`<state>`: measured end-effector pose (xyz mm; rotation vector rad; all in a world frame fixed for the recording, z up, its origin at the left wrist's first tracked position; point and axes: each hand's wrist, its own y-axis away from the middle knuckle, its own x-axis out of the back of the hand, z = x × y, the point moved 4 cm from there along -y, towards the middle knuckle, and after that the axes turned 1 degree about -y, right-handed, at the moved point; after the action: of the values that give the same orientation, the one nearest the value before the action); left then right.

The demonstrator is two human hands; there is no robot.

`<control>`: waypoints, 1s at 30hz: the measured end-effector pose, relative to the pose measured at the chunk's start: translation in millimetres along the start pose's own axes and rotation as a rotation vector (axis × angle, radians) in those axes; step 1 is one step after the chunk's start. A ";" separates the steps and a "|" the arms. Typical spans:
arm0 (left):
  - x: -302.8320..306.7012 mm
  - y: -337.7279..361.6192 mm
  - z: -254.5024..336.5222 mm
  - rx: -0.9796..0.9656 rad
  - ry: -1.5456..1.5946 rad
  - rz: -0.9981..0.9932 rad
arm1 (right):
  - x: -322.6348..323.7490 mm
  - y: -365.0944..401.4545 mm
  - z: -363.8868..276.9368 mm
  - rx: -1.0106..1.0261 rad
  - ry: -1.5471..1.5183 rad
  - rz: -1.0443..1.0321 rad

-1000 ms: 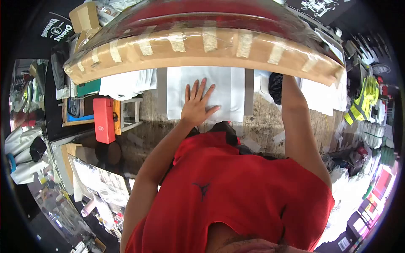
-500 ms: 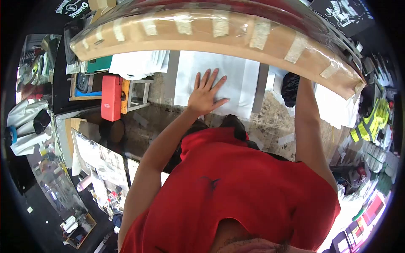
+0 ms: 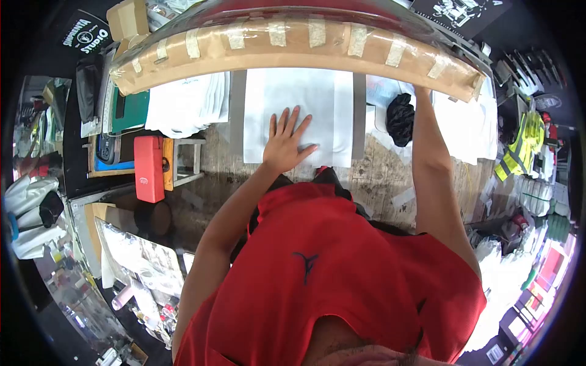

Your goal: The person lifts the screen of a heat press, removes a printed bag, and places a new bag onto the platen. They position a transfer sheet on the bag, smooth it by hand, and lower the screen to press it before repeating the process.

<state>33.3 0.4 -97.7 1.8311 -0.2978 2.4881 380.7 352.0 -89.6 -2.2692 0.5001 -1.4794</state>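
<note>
My left hand (image 3: pixel 287 143) lies palm down with fingers spread on a sheet of white cloth (image 3: pixel 332 116). The cloth covers the middle of a flat grey board (image 3: pixel 237 122), whose strips show on both sides. Above it stretches a long frame edge (image 3: pixel 293 58) in brown tape, with pale tape strips and shiny clear film. My right hand (image 3: pixel 421 91) reaches up to the right part of this frame. Its fingers are hidden behind the frame, so I cannot see whether it grips. A crumpled black plastic bag (image 3: pixel 400 120) is beside my right forearm.
Stacked white cloths (image 3: pixel 186 104) lie left of the board, and more white cloth (image 3: pixel 467 131) lies right. A red box (image 3: pixel 149 169) sits beside a wooden stool at left. Yellow hi-vis vests (image 3: pixel 522 146) hang at right. The floor (image 3: pixel 378 189) is worn and stained.
The whole view has shifted and turned slightly, and the taped frame appears more level. My left hand stays flat on the white cloth. My right hand remains at the frame's right part.
</note>
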 end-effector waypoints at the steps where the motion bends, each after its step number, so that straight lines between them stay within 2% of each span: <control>1: -0.1 -0.6 -0.1 0.002 -0.012 0.001 | 4.6 -4.8 -9.8 0.066 0.010 0.026; 4: -2.0 1.3 1.8 0.000 0.003 0.019 | 13.6 8.4 -46.7 0.310 0.066 0.145; 6: -0.5 1.5 -1.5 -0.001 0.011 0.036 | 10.2 27.5 -60.1 0.375 0.036 0.222; 8: -1.1 4.0 -1.1 -0.010 0.033 0.047 | 22.0 35.9 -56.1 0.216 -0.125 0.229; 9: -1.5 4.1 -3.6 -0.018 0.028 0.056 | 29.2 34.1 -53.5 0.062 -0.286 0.241; 10: -4.6 5.4 -4.6 -0.012 0.026 0.038 | 34.6 35.0 -39.1 -0.259 -0.165 0.030; 11: -6.6 4.3 -4.0 -0.004 0.027 0.023 | 39.6 31.0 -39.0 -0.253 -0.162 0.041; 13: 0.1 -3.6 -5.6 -0.006 0.024 0.039 | 49.4 18.8 -47.1 0.215 -0.230 0.364; 14: -1.9 4.3 -2.0 -0.002 0.028 0.018 | 28.2 14.8 -38.4 0.288 0.016 0.176; 15: -4.5 8.4 0.7 -0.003 0.035 0.011 | 49.5 29.2 -74.5 0.314 -0.100 0.167; 16: -4.7 6.3 -0.1 -0.014 0.028 0.035 | 75.3 50.7 -138.2 0.341 -0.224 0.167; 17: -3.3 6.2 -2.4 -0.026 0.014 0.058 | 71.1 72.7 -166.6 0.098 -0.494 -0.059; 19: -2.8 7.0 -3.2 -0.024 0.028 0.087 | 60.2 123.7 -228.0 0.368 -0.866 -0.345; 21: 0.0 7.4 -5.1 -0.047 0.096 0.086 | 60.9 165.4 -260.2 0.511 -0.729 -0.478; 23: 5.2 11.6 -6.3 -0.082 0.075 0.141 | 39.3 189.3 -252.1 0.623 -0.606 -0.376; 25: 2.3 11.1 -10.9 -0.044 0.298 0.054 | 30.9 201.8 -240.0 0.560 -0.553 -0.315; 29: 5.6 9.9 -14.9 -0.013 0.320 0.025 | 30.1 225.1 -215.9 0.428 -0.456 -0.172; 30: 4.1 8.6 -19.0 0.046 0.350 0.055 | 30.0 227.8 -213.4 0.422 -0.455 -0.168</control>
<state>12.9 -4.9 -100.4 1.3779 -0.2795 2.8092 176.3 114.5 -100.6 -2.2306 -0.1296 -0.9656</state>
